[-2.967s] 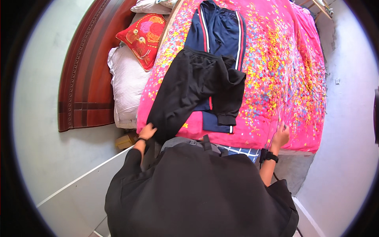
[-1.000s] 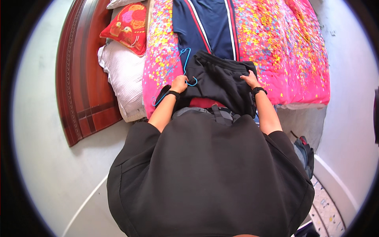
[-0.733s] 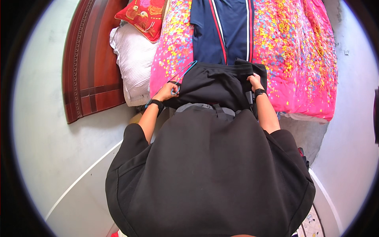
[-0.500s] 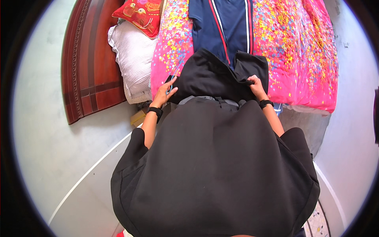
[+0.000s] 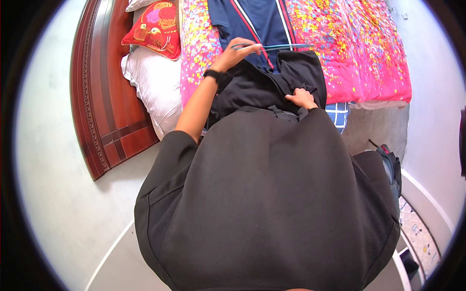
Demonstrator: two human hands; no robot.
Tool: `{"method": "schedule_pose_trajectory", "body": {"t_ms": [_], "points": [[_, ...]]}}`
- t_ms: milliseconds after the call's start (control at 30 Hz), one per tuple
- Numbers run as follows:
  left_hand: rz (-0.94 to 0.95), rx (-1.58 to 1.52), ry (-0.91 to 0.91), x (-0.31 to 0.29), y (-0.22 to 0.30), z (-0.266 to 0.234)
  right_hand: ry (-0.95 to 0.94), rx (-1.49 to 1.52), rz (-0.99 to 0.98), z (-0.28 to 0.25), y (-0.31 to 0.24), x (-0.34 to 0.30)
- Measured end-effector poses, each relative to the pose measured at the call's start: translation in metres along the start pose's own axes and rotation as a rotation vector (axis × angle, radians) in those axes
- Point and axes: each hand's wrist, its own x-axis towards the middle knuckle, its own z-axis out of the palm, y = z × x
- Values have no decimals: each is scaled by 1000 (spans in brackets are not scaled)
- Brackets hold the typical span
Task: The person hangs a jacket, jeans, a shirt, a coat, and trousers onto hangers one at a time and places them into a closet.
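Observation:
My left hand (image 5: 238, 52) is raised over the bed with its fingers closed on a thin blue clothes hanger (image 5: 293, 46), seen nearly edge-on and reaching to the right. Beneath it a black garment (image 5: 242, 89) lies bunched at the bed's near edge, its kind hard to make out. My right hand (image 5: 303, 98) pinches the cloth of that garment near its right side. Beyond it, a navy garment (image 5: 262, 22) with red and white stripes lies spread on the bed, its near end partly covered by the black cloth.
A pink flowered quilt (image 5: 359, 63) covers the bed. At the left are a carved wooden headboard (image 5: 119, 97), a white pillow (image 5: 155, 77) and a red embroidered cushion (image 5: 158, 31). Blue checked cloth (image 5: 338, 115) hangs at the near edge. A dark bag-like item (image 5: 392, 167) is at right.
My left hand has moved up and right from the garment's left side, swinging the hanger roughly level across the bed. My right hand has shifted slightly left, still on the black cloth.

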Motion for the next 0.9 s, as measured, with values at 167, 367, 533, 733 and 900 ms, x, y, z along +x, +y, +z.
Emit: {"method": "schedule_pose_trajectory", "body": {"t_ms": [167, 367, 533, 733, 900], "points": [[34, -337, -344, 53, 40, 28, 201, 273, 125, -2, 3, -6], [75, -604, -550, 81, 96, 44, 561, 710, 53, -27, 20, 15], [185, -782, -599, 97, 126, 40, 714, 984, -185, -95, 1, -23], [273, -922, -723, 112, 159, 63, 727, 1055, -315, -127, -1, -48], [274, -489, -650, 109, 135, 60, 654, 1810, -439, -148, 15, -60]]}}
